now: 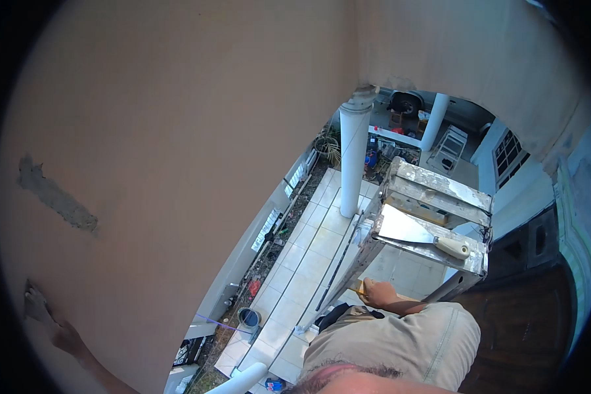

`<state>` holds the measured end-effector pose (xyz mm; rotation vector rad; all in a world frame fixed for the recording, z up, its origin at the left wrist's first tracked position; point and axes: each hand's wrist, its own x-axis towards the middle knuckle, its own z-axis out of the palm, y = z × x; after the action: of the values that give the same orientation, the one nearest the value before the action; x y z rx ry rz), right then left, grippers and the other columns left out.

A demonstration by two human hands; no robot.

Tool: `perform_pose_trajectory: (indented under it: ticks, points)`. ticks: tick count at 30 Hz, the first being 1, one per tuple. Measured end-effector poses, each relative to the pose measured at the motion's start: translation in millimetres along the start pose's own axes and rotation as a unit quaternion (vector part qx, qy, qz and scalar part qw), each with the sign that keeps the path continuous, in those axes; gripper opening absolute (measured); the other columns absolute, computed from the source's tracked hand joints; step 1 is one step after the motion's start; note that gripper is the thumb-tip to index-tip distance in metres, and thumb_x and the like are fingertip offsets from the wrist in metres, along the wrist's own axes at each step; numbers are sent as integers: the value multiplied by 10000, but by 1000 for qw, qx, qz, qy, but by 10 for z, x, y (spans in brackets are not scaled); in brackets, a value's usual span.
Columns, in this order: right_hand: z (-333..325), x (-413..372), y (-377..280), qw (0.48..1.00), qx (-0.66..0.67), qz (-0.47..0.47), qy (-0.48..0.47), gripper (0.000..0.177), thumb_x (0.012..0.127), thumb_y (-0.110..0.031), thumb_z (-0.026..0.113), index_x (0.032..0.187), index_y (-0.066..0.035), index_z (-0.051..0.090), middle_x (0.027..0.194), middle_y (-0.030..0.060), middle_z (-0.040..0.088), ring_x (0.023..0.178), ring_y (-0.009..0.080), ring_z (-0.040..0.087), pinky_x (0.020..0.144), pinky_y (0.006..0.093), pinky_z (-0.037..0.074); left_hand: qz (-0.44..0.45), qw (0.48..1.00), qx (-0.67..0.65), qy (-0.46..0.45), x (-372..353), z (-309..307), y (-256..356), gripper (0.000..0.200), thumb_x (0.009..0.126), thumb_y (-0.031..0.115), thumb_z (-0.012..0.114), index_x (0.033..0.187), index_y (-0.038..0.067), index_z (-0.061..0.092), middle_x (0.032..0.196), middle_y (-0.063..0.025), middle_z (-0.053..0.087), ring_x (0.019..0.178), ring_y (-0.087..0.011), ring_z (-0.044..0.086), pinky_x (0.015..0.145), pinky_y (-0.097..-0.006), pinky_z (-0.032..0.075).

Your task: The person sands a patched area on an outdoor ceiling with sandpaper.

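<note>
At the lower left, my left hand (67, 337) is closed on a flat grey tool (38, 306) held against the tan wall (177, 131); the tool's details are dim. Above it on the wall runs a rough grey patch (62, 200). My right hand (378, 293) is closed around a small yellow object (359, 287) beside the ladder, between it and my beige shorts; most of that object is hidden. A putty knife (407, 226) with a wide blade and pale handle lies on the worn ladder's (433, 253) upper step.
Far below is a tiled floor (302, 243) with a bucket (248, 318). White columns (352, 161) stand beyond the ladder. A second ladder (449, 148) is farther back. A dark wooden door (525, 315) is at the right.
</note>
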<state>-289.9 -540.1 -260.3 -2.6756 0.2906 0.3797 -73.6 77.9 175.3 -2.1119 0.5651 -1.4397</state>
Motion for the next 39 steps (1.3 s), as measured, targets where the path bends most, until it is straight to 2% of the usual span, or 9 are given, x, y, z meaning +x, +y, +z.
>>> perform_pose_trajectory:
  ticks: [5, 9, 12, 17, 22, 25, 29, 35, 39]
  points:
    - [68, 80, -43, 999, -32, 4, 5, 423, 807, -368, 681, 985, -34, 491, 804, 202, 667, 718, 397, 666, 632, 498, 519, -270, 960, 14, 65, 265, -117, -415, 415, 848, 3, 563, 1249, 80, 636, 1239, -135, 639, 1108, -302, 631, 901, -359, 535]
    - [118, 391, -97, 996, -21, -47, 74, 444, 730, -296, 758, 983, -3, 540, 710, 199, 671, 618, 357, 666, 566, 454, 523, -150, 988, -40, -9, -867, 146, 904, 465, 763, 31, 665, 1218, 129, 669, 1242, -111, 648, 1201, -264, 594, 1028, -488, 458]
    - [59, 633, -521, 993, 2, -88, 81, 444, 728, -290, 761, 985, -1, 544, 715, 196, 671, 620, 351, 665, 568, 451, 522, -139, 989, -54, 19, -795, 33, 573, 449, 804, 20, 602, 1236, 129, 653, 1251, -128, 635, 1182, -310, 596, 964, -490, 503]
    - [-20, 935, -1040, 985, 13, -156, 68, 442, 725, -281, 765, 989, 2, 551, 723, 191, 671, 625, 341, 664, 571, 446, 521, -365, 905, -8, 217, -219, -408, -288, 385, 852, 29, 610, 1233, 78, 637, 1247, -133, 638, 1170, -309, 598, 1014, -458, 475]
    - [-32, 1080, -1297, 978, 12, -201, 60, 442, 722, -272, 769, 993, 4, 558, 732, 186, 672, 629, 331, 662, 574, 441, 520, -255, 965, -45, 49, -1910, 340, 1314, 452, 791, 36, 657, 1215, 188, 666, 1284, -27, 630, 1203, -210, 592, 1052, -420, 459]
    - [-32, 1135, -1422, 976, 17, -207, 60, 441, 720, -267, 772, 996, 6, 562, 737, 183, 672, 632, 325, 661, 576, 438, 520, -254, 964, -42, 59, -1793, 131, 1032, 415, 824, 42, 640, 1225, 151, 655, 1279, -60, 629, 1200, -233, 590, 1040, -428, 467]
    - [-24, 1135, -1548, 974, 17, -220, 53, 441, 717, -259, 775, 999, 8, 567, 743, 179, 673, 635, 316, 660, 579, 434, 519, -460, 837, -74, 286, -906, -386, -138, 364, 872, 63, 623, 1236, 65, 631, 1249, -169, 626, 1195, -334, 578, 1056, -495, 425]
    - [3, 1181, -1663, 971, 24, -233, 46, 440, 714, -248, 781, 1004, 12, 575, 753, 173, 673, 640, 304, 658, 582, 428, 518, -351, 931, -56, 85, -2034, 465, 1664, 348, 850, 111, 642, 1197, 122, 670, 1243, -102, 647, 1197, -289, 594, 1081, -482, 397]
    - [16, 1209, -1696, 972, 32, -229, 43, 440, 711, -241, 784, 1007, 14, 581, 760, 169, 673, 644, 296, 657, 585, 424, 518, -398, 907, 4, 140, -1546, 149, 852, 392, 882, 130, 630, 1274, 115, 618, 1302, -110, 610, 1247, -282, 552, 1087, -477, 385]
